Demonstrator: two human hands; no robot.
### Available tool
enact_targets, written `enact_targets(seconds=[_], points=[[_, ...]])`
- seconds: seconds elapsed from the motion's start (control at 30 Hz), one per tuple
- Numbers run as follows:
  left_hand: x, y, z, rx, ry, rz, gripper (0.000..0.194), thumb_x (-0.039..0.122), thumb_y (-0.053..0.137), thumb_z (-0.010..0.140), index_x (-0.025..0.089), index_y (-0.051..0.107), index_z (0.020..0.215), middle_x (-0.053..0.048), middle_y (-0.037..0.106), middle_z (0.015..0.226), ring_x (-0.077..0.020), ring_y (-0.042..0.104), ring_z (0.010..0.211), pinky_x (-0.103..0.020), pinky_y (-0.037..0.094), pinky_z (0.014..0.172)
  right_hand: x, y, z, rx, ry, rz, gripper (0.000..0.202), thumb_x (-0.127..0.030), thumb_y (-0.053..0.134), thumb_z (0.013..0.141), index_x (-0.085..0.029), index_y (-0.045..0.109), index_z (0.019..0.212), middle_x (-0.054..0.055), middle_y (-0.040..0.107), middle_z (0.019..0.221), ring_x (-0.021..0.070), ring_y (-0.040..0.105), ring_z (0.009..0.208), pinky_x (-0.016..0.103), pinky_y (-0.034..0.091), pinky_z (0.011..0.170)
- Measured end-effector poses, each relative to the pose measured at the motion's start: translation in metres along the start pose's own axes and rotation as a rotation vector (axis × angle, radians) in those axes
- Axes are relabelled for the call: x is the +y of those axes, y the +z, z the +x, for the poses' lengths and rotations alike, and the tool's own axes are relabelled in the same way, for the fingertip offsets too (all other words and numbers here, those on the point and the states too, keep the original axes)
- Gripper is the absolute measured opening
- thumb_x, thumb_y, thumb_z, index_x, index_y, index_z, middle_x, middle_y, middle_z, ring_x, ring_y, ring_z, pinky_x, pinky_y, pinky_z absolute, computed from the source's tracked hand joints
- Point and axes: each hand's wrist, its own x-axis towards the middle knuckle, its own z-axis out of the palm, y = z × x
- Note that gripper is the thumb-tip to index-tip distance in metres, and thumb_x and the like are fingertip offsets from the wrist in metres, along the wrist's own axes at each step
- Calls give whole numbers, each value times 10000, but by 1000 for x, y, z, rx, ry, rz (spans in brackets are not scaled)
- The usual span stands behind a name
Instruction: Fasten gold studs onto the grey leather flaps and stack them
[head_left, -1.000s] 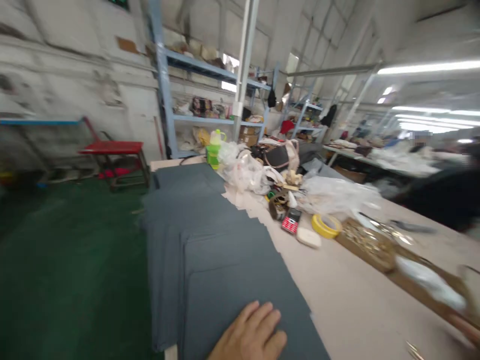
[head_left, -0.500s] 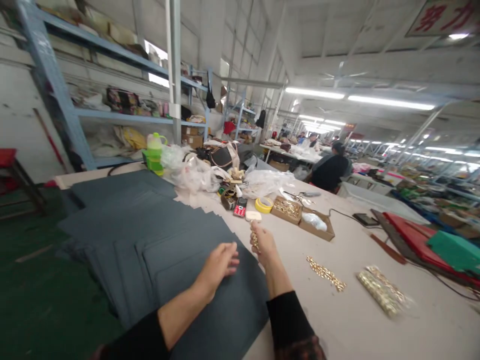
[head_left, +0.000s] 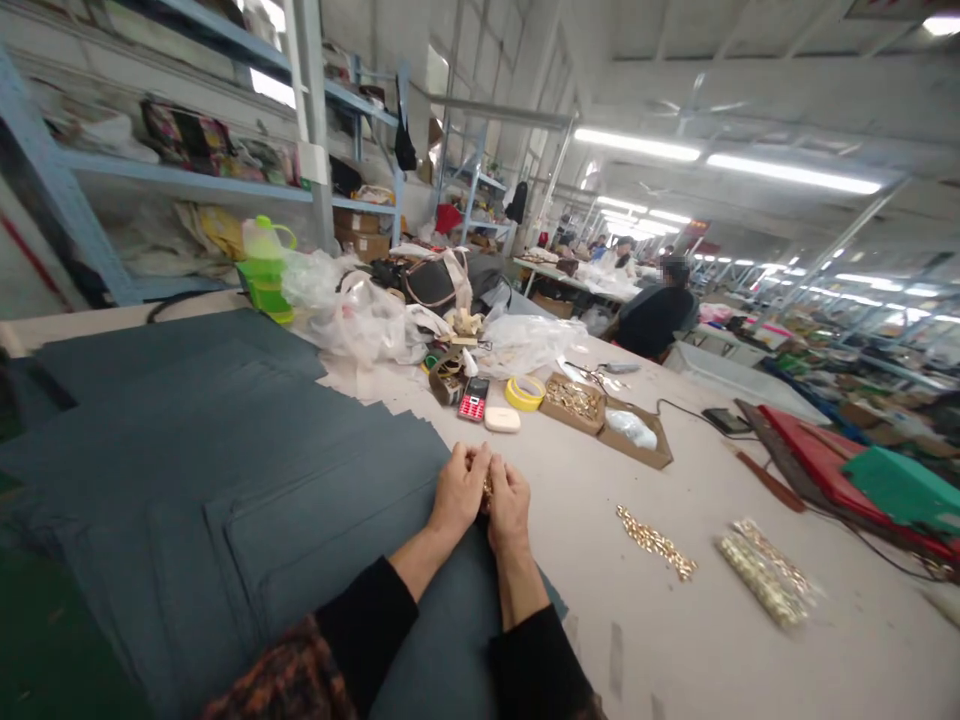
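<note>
My right hand (head_left: 510, 508) is closed around several small gold metal pieces (head_left: 487, 488), which glint between the two hands. Against it, fingertips meeting, is my left hand (head_left: 457, 490); its fingers are pinched, and what they hold is hidden. Both hands are above the edge of a wide spread of dark grey-blue sheets (head_left: 322, 540). More loose gold metal pieces (head_left: 654, 542) lie in a strip on the pale table to the right. Beyond them rests a clear plastic bag of gold pieces (head_left: 765, 575).
Past my hands are a cream case (head_left: 502, 420), a red-keyed phone (head_left: 474, 400), yellow tape (head_left: 525, 393) and cardboard trays (head_left: 637, 446). Crumpled plastic bags (head_left: 367, 320) and a green bottle holder (head_left: 265, 290) stand further back. At right lies a red board (head_left: 817, 460). A seated person (head_left: 656, 310) is beyond.
My left hand has moved right and closed its fingers against the right hand, having been open and apart from it. The right hand still holds the gold pieces. The camera view has shifted slightly.
</note>
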Motion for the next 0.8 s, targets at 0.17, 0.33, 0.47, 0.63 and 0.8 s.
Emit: enact_targets(seconds=[0.17, 0.33, 0.47, 0.63, 0.8], points=[[-3, 3, 7, -53, -55, -128, 251, 399, 677, 842, 187, 585, 940, 10, 660, 779, -137, 637, 683, -243, 492, 604, 3, 0, 3, -22, 86, 148, 445, -591, 630, 774, -158, 680, 863, 4, 641, 676, 131, 508, 564, 233, 371, 482], [-5, 4, 15, -79, -187, -257, 215, 346, 582, 928, 140, 598, 986, 8, 624, 799, -99, 582, 605, -241, 505, 542, -4, -5, 5, -53, 127, 309, 368, -496, 734, 726, -149, 730, 847, 13, 666, 723, 110, 527, 581, 213, 400, 483], [-5, 0, 20, -58, -247, -323, 242, 356, 577, 931, 143, 600, 1043, -19, 636, 898, -114, 605, 679, -265, 536, 590, -13, -11, 5, -167, 224, 370, 399, -417, 814, 670, -147, 754, 957, 34, 698, 814, 105, 571, 620, 188, 431, 472], [-3, -2, 23, -45, -256, -369, 246, 359, 579, 929, 144, 603, 1047, -27, 638, 928, -128, 615, 724, -289, 547, 632, -16, -18, 5, -267, 276, 417, 399, -319, 853, 654, -158, 751, 1005, 54, 723, 907, 96, 599, 665, 163, 449, 487], [1, -6, 21, -85, -262, -395, 257, 378, 566, 935, 145, 597, 1039, -14, 626, 882, -113, 597, 676, -263, 529, 588, -13, -21, 6, -244, 267, 465, 433, -248, 893, 579, -187, 752, 984, 51, 737, 933, 127, 652, 715, 197, 506, 559]])
